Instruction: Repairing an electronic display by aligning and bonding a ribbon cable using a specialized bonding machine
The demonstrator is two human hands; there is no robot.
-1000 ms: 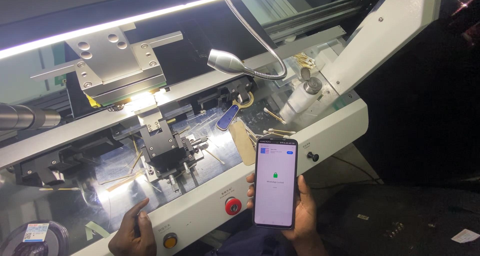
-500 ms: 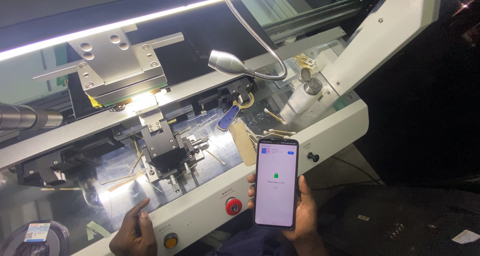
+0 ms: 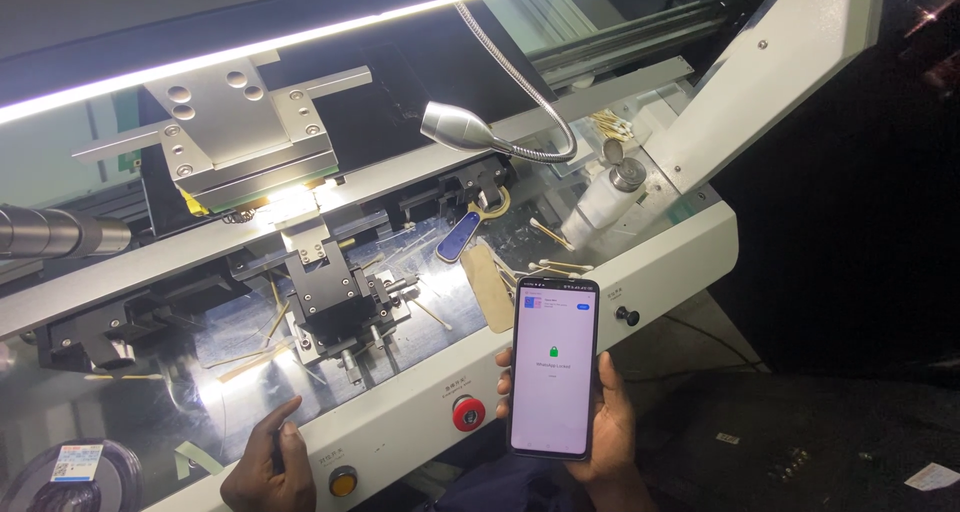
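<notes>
Nothing shifted since before, right hand (image 3: 605, 437) fingers wrapped round phone (image 3: 553, 368), left hand (image 3: 268, 464) curled on machine's front edge (image 3: 400, 427) at 7 o'clock, holding nothing visible.

Your right hand (image 3: 610, 437) held the phone (image 3: 553, 368) upright before the machine's front panel (image 3: 560, 312), just right of the round button (image 3: 467, 413). Your left hand (image 3: 268, 467) rested on the panel's edge, left of the second button (image 3: 343, 481). Behind the panel sat the clamp block (image 3: 335, 302); the gooseneck lamp (image 3: 460, 130) hung above, to its right.
</notes>
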